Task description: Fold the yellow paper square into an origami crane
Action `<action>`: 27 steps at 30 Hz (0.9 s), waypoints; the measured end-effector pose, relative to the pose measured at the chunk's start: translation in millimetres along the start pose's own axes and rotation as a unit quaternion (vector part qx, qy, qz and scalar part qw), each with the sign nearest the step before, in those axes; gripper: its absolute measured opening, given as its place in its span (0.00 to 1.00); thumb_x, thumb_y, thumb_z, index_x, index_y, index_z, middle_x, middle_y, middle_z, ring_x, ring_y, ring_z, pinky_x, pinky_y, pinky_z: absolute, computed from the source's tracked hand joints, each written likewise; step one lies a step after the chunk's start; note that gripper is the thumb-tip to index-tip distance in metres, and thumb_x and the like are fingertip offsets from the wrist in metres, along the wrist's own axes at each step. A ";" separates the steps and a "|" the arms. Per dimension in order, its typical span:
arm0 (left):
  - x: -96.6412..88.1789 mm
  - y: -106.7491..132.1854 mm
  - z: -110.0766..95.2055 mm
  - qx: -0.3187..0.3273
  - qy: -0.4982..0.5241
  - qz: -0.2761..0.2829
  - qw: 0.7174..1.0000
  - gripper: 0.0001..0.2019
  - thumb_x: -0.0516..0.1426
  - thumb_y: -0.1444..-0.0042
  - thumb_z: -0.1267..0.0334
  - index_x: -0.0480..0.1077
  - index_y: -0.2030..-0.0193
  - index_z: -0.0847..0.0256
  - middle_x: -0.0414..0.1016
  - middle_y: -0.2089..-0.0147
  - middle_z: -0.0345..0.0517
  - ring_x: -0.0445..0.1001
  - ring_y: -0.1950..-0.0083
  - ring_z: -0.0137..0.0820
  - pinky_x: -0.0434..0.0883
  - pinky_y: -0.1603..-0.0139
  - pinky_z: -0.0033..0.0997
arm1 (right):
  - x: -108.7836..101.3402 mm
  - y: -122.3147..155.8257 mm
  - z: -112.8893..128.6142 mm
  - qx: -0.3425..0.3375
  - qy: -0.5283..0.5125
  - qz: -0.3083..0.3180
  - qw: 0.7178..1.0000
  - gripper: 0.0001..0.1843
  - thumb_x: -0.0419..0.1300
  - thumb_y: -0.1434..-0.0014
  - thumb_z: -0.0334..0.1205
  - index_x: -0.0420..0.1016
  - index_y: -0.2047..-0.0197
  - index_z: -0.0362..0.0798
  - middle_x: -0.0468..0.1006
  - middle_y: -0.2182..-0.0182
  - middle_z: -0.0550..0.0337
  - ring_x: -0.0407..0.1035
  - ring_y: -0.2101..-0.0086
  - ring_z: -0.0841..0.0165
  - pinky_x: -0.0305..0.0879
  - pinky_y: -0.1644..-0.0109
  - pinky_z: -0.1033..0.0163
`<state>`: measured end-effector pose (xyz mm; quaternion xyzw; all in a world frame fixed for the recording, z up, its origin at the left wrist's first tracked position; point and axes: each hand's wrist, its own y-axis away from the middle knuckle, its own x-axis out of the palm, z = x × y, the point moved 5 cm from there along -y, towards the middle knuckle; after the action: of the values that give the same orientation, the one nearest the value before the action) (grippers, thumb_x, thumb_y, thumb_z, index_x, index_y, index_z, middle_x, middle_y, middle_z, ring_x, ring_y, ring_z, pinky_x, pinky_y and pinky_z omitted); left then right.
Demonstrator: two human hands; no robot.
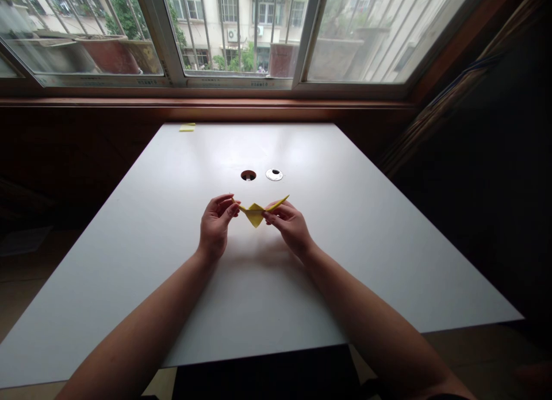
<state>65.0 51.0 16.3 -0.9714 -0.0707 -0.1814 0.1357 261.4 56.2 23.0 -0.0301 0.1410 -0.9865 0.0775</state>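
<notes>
While both forearms are reaching in over the near edge of the white table [129,262], the left hand [214,225] and right hand [290,223] are each pinching an end of a folded yellow paper [255,212] just above mid-table; beyond are lying a round hole [248,175], a silver cap [274,174] and a far-left yellow pad [187,127].

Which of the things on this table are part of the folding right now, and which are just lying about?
In hand: folded yellow paper, pinched between left hand and right hand above the white table.

Lying about: yellow paper scrap at the far edge; cable hole; round cap.
</notes>
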 end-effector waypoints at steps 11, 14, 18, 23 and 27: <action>0.1 0.9 -1.3 0.018 -0.026 0.001 1.000 0.16 0.68 0.48 0.62 0.76 0.53 0.60 0.80 0.57 0.48 0.78 0.52 0.33 0.73 0.45 0.37 | -1.6 -0.3 1.6 -0.006 0.011 -0.008 1.000 0.12 0.69 0.44 0.49 0.83 0.64 0.50 0.73 0.60 0.56 0.70 0.67 0.69 0.72 0.63 0.60; 0.4 1.3 -1.5 0.021 -0.024 0.006 0.999 0.14 0.68 0.47 0.64 0.77 0.54 0.59 0.80 0.57 0.47 0.77 0.53 0.31 0.73 0.45 0.35 | -1.6 -0.4 2.9 -0.013 0.012 -0.010 1.000 0.10 0.69 0.44 0.48 0.83 0.63 0.50 0.73 0.60 0.57 0.70 0.67 0.70 0.71 0.64 0.60; 1.0 0.8 -4.5 0.039 -0.057 0.014 0.998 0.14 0.68 0.48 0.62 0.78 0.53 0.58 0.78 0.54 0.47 0.76 0.52 0.32 0.73 0.45 0.35 | -1.9 -0.3 5.6 -0.029 0.011 -0.016 0.999 0.08 0.69 0.44 0.46 0.83 0.63 0.51 0.73 0.60 0.58 0.69 0.69 0.71 0.71 0.65 0.61; 1.2 0.5 -12.0 0.087 -0.103 0.011 0.991 0.13 0.68 0.47 0.61 0.80 0.54 0.56 0.71 0.51 0.46 0.75 0.54 0.30 0.75 0.45 0.35 | -2.7 0.2 7.7 -0.036 0.014 -0.023 0.999 0.08 0.70 0.44 0.46 0.83 0.64 0.51 0.73 0.60 0.58 0.69 0.69 0.71 0.70 0.66 0.60; 1.7 0.6 -12.5 0.098 -0.107 0.014 0.989 0.10 0.67 0.46 0.61 0.81 0.56 0.56 0.69 0.51 0.46 0.74 0.52 0.31 0.75 0.45 0.35 | -2.6 0.3 9.2 -0.036 0.017 -0.023 0.999 0.08 0.69 0.43 0.46 0.83 0.64 0.51 0.73 0.61 0.58 0.69 0.70 0.71 0.70 0.66 0.60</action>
<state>62.6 46.9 28.0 -0.9681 -0.0889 -0.0668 0.2246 264.8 53.7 31.7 -0.0191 0.1772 -0.9827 0.0509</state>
